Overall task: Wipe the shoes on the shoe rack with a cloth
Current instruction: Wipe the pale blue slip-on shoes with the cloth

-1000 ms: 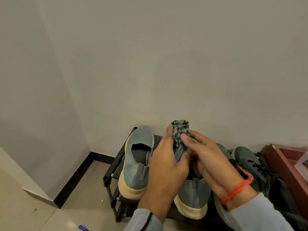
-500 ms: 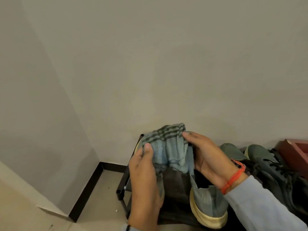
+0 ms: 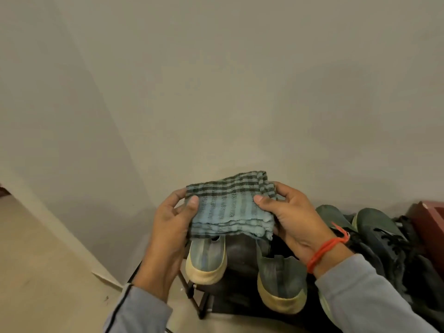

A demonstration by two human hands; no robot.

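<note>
Wall [image 3: 240,80] fills most of view, pale, meeting tan floor [image 3: 36,260] at lower left. Shoe rack [image 3: 199,301], dark frame, sits against wall at bottom centre; only its front-left bars show. Dark lace-up shoes [image 3: 379,231] lie at rack's right side, next to a reddish box [image 3: 430,222] at the frame edge. Two grey-blue slip-on shoes w/ cream soles on rack: left shoe [image 3: 206,260] & right shoe [image 3: 281,284], heels toward camera, toes hidden under cloth. Cloth [image 3: 228,207], checked blue-grey, folded in layers, held flat above the slip-ons, not touching them as far as can be seen. Left hand [image 3: 170,227] pinches cloth's left edge, thumb on top; right hand [image 3: 295,219] pinches right edge, same way. Red thread band [image 3: 326,248] on right wrist.
</note>
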